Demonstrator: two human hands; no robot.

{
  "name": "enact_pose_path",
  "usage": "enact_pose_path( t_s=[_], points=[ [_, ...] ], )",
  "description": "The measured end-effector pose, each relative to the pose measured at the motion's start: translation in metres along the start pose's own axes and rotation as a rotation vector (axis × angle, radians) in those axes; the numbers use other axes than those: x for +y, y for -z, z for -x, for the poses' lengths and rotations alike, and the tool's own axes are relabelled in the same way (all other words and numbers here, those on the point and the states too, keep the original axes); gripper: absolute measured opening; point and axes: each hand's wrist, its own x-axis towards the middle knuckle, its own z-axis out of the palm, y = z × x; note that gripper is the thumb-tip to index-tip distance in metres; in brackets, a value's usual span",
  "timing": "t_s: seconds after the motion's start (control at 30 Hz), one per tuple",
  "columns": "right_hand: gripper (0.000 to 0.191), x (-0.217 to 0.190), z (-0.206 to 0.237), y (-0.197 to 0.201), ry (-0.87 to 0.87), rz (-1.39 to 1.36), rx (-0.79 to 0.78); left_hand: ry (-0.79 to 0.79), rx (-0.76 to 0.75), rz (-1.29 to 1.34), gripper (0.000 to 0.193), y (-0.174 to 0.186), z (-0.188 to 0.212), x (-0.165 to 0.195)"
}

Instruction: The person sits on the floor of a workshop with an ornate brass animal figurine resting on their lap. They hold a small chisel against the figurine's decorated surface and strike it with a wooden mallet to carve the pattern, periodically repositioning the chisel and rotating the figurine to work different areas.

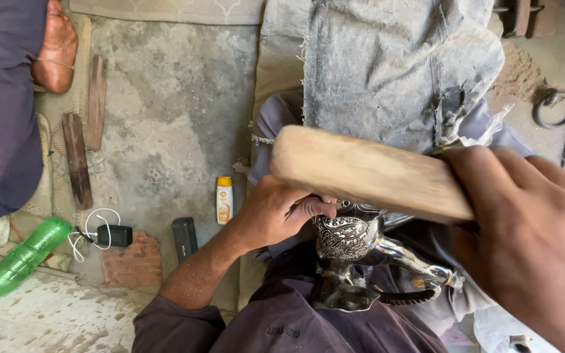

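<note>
Because the shiny metal figurine [354, 261] would roll about if left loose, I keep it wedged in my lap, pressed against my dark clothing, with my left hand [276, 212] clamped over its upper, patterned part so the worked surface faces up toward me. That hand comes in from the left, forearm bare below the rolled sleeve, wrist bent, fingers curled down and closed around the metal, thumb tucked near the engraved oval. My right hand [531, 242] is up close to the camera, fist wrapped tight around the end of a pale wooden block [367, 173], which I hold slanted across and above the figurine, its free rounded end pointing left past my other knuckles. Whether the wood touches the metal I cannot tell, since it covers the spot. A grey worn cloth [393, 65] lies spread over my knees ahead. Off to the left on the concrete floor [171, 111] sit a small yellow-capped bottle [224, 199], a black charger [114, 235] and a green plastic bottle [17, 261]; another person's foot [53, 46] rests nearby.
</note>
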Motion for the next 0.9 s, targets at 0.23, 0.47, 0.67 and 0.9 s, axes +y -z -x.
enact_pose_path(
  t_s=[0.23, 0.47, 0.67, 0.9],
  points=[
    [0.044, 0.009, 0.049, -0.032, -0.171, -0.330, 0.202, -0.113, 0.104, -0.037, 0.027, 0.006, -0.017, 0.010],
    [0.059, 0.062, 0.098, -0.099, -0.555, -0.678, 0.133, -0.145, -0.103, -0.062, 0.043, 0.000, -0.054, -0.002],
    [0.032, 0.075, 0.096, -0.129, -0.653, -0.846, 0.009, -0.004, -0.217, -0.107, 0.044, 0.001, -0.065, 0.007],
    [0.052, 0.060, 0.113, -0.099, -0.398, -0.741, 0.215, -0.066, -0.285, -0.209, 0.040, 0.000, -0.071, 0.022]
  ],
)
